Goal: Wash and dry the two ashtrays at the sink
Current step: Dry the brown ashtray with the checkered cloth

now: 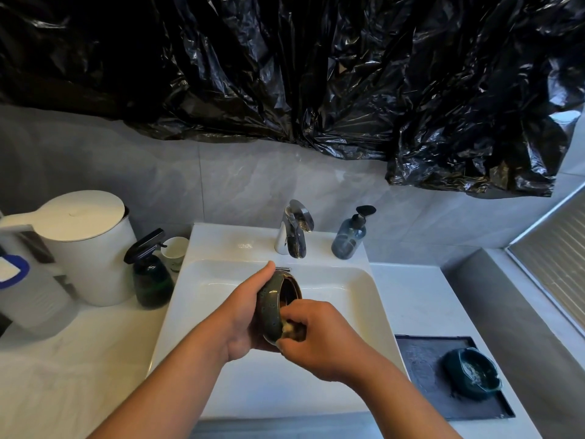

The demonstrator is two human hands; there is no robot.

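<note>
Over the white sink [348, 299], my left hand [243, 318] grips a round olive-green ashtray [272, 305], tilted on its side with the opening facing right. My right hand [319, 340] pinches a small pale sponge or cloth [289, 327] against the ashtray's lower rim. A second ashtray [471, 372], dark teal, sits upright on a dark mat [421, 369] on the counter to the right of the sink. The chrome faucet [296, 229] stands behind the basin; no water stream shows.
A soap pump bottle [349, 237] stands right of the faucet. On the left counter are a dark spray bottle [152, 277], a small cup [174, 250], a white lidded bin [91, 245] and a white appliance [28, 280]. Black plastic sheeting [316, 68] covers the wall above.
</note>
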